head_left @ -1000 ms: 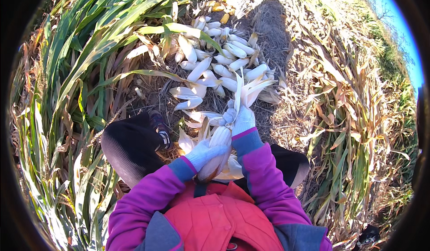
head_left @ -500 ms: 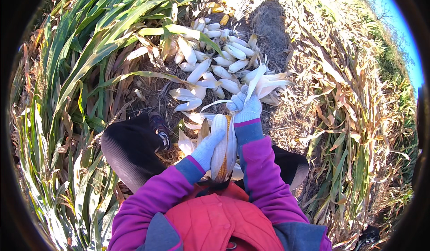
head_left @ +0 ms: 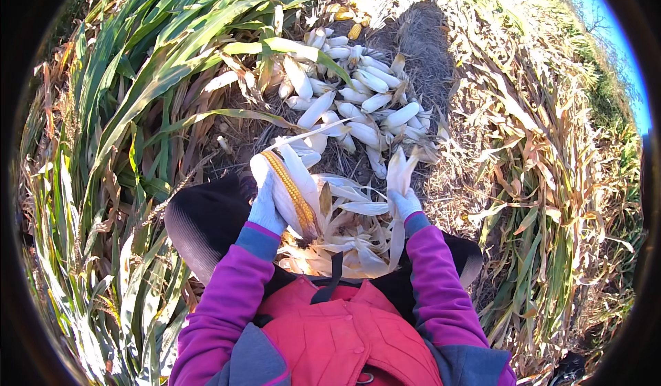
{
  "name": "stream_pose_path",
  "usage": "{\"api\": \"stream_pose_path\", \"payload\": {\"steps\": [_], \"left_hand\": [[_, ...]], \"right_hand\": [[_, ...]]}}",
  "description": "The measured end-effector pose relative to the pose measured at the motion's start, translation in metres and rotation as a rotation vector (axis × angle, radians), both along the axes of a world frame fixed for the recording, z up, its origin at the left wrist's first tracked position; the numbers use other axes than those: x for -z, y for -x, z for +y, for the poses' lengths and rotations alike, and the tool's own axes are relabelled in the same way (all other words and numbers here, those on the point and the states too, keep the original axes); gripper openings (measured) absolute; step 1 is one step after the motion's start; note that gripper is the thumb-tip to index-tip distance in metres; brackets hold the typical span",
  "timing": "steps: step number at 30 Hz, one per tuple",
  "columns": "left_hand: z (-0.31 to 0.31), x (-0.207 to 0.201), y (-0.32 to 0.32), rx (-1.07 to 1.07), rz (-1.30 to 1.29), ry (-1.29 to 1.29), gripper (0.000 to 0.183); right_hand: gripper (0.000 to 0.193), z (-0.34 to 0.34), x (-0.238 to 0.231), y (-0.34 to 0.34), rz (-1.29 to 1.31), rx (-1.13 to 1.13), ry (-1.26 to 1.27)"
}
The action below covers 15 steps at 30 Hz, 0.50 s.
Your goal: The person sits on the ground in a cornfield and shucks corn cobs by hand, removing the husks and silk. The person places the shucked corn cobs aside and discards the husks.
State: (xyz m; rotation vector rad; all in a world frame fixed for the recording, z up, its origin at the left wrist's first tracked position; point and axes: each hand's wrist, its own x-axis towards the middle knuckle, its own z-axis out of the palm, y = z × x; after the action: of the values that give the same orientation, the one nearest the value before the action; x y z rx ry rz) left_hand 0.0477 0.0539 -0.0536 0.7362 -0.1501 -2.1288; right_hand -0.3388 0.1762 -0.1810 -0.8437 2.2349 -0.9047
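My gloved left hand (head_left: pixel 266 206) is closed around an ear of corn (head_left: pixel 295 192), tilted up over my lap. A long strip of yellow kernels shows on it, with pale husk still wrapping both sides. To the right, apart from the ear, my gloved right hand (head_left: pixel 406 204) grips a pale corn husk (head_left: pixel 399 171) whose tip points up and whose tail hangs down. Loose husks (head_left: pixel 354 248) lie heaped between my legs, below both hands.
Beyond my hands lies a pile of corn ears in white husks (head_left: pixel 375 83); a bare yellow ear (head_left: pixel 355 31) sits at its far end. Green corn stalks (head_left: pixel 138 76) crowd the left side. Dry stalks (head_left: pixel 530 152) cover the right. My bent leg (head_left: pixel 206 224) is at the left.
The ear has swung left and up in my left hand, exposing more kernels. My right hand has moved away from it, lower and to the right, with a husk in its grip.
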Motion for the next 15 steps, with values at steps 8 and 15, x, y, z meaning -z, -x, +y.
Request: {"api": "stream_pose_path", "payload": {"steps": [8, 15], "left_hand": [[0.011, 0.001, -0.023, 0.013, -0.082, 0.133, 0.048], [0.015, -0.005, -0.019, 0.026, -0.063, 0.122, 0.054]], "right_hand": [[0.053, -0.037, -0.152, -0.214, -0.781, -0.604, 0.013], [0.027, -0.029, -0.164, -0.234, -0.687, -0.683, -0.222]]}}
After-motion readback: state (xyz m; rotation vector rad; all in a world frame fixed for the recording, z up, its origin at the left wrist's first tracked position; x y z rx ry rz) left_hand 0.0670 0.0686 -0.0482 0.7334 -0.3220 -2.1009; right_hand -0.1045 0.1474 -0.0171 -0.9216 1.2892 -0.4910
